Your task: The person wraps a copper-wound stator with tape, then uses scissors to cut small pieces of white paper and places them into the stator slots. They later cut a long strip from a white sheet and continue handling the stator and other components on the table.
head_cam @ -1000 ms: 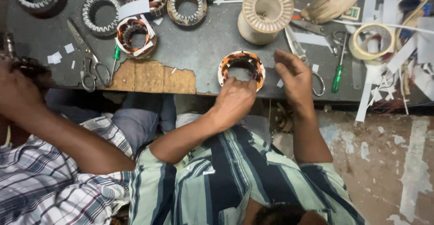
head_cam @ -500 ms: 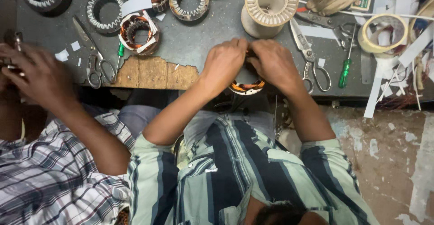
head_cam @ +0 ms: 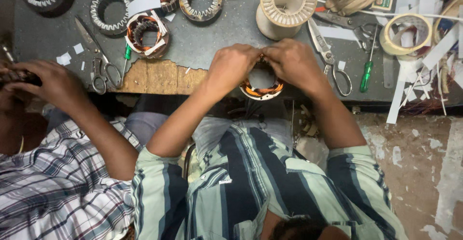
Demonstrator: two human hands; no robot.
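At the frame's upper middle, the left hand (head_cam: 234,66) and right hand (head_cam: 294,64) both close around a copper-wound motor ring (head_cam: 261,86) at the dark counter's (head_cam: 212,47) near edge, apparently pressing its windings. Tidying the coils seems next, calling for firm, careful fingers.

Both hands meet over the stator (head_cam: 261,86) at the table's (head_cam: 217,45) near edge, left hand (head_cam: 232,66) left of it, right hand (head_cam: 292,62) right. Behind them stands a spool (head_cam: 285,6). Scissors (head_cam: 330,57) and a screwdriver (head_cam: 367,71) lie to the right. Further left lies another stator (head_cam: 147,35), with more scissors (head_cam: 99,57) beside it.
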